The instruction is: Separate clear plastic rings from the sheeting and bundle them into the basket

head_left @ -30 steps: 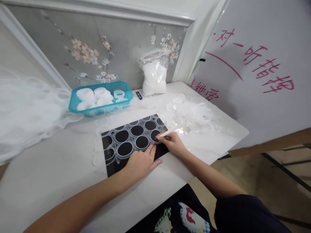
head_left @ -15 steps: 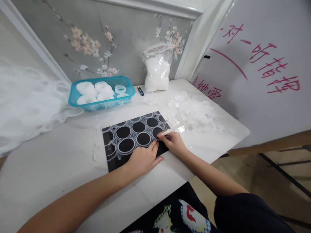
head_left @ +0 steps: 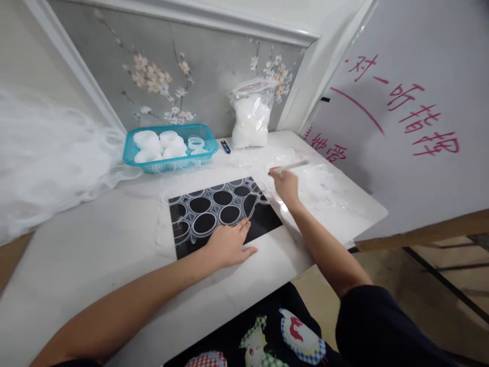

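Observation:
A black rectangular board (head_left: pixel 263 224) lies on the white table, covered with a clear sheet of joined rings (head_left: pixel 206 223). My left hand (head_left: pixel 229 242) lies flat on the board's near side, fingertips touching the sheet's lower edge, thumb spread. At the board's right end the sheet looks lifted and bent out of shape. Above and right of that end, my right hand (head_left: pixel 286 184) is raised with its fingers closed around a slim white pen-shaped tool (head_left: pixel 295 165). Whether those fingers also pinch the clear film is too blurred to see.
A blue basket (head_left: pixel 171 165) with white round pieces and clear rings stands at the back. Beside it are small blue thread snips (head_left: pixel 225 147) and a zip bag of white material (head_left: pixel 250 120). Clear ring scraps (head_left: pixel 321 183) lie right; a large ring-sheet heap (head_left: pixel 57 163) lies left.
My right hand has moved up and right, off the board, with the pen-shaped tool. The sheet's right end has pulled out of shape. My left hand stays pressed on the board.

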